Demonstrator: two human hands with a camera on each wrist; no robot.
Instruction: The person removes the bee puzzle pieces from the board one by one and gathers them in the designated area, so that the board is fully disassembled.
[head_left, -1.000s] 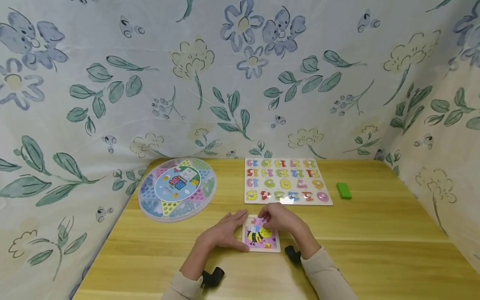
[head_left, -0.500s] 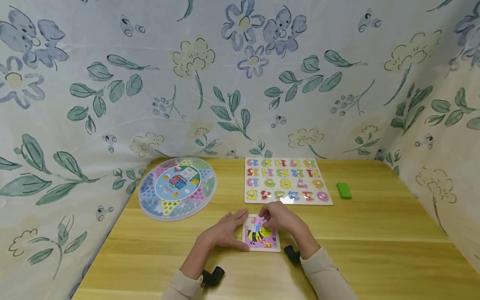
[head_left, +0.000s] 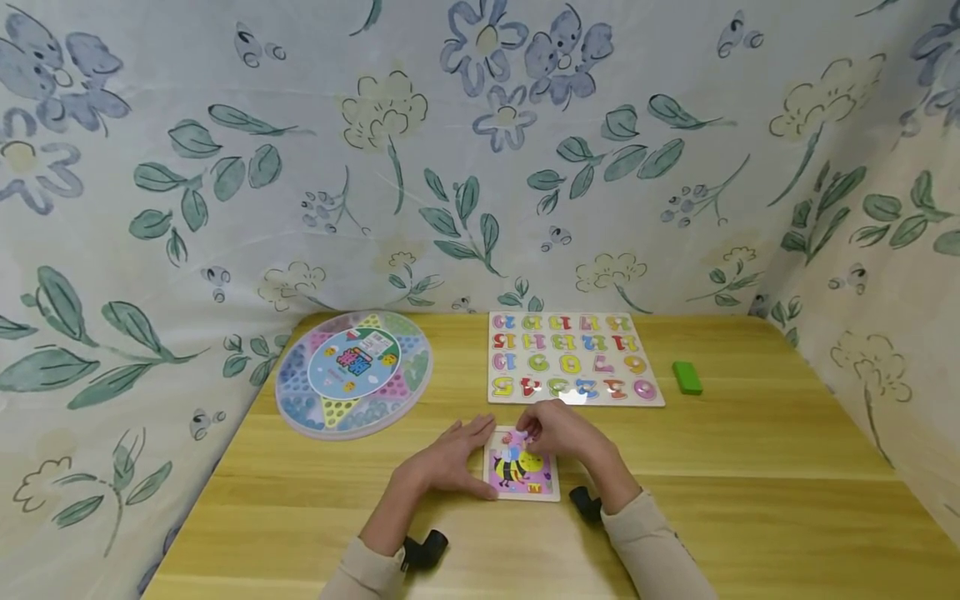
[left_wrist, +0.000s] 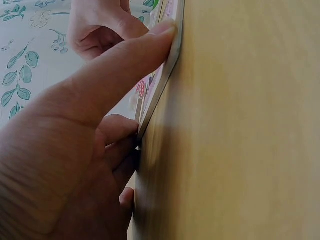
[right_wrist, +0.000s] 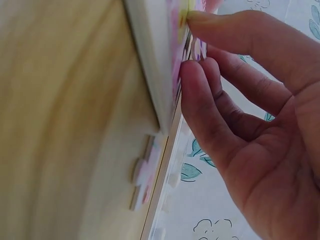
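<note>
A small square jigsaw puzzle (head_left: 512, 472) with a bee picture and pale wooden frame lies on the table. My left hand (head_left: 444, 462) spans its left side, fingers extended. In the left wrist view the thumb (left_wrist: 130, 57) presses on the frame's rim, and other fingers touch its side. Over the puzzle's far part, my right hand (head_left: 561, 431) pinches a puzzle piece (right_wrist: 198, 49), partly hidden by the fingertips. Another loose puzzle piece (right_wrist: 145, 172) lies on the table in the right wrist view, beyond the frame; the right hand hides it from the head view.
Behind the puzzle lies a number board (head_left: 573, 358). A round board game (head_left: 354, 375) sits at the back left, and a green block (head_left: 686, 377) at the right. The wooden table (head_left: 750, 500) ends at a floral cloth (head_left: 450, 167) behind.
The pink pieces near the puzzle's far left corner have shifted slightly, closing a bare patch beside the right fingertips. The left hand holds its place; the head view has tilted a little.
</note>
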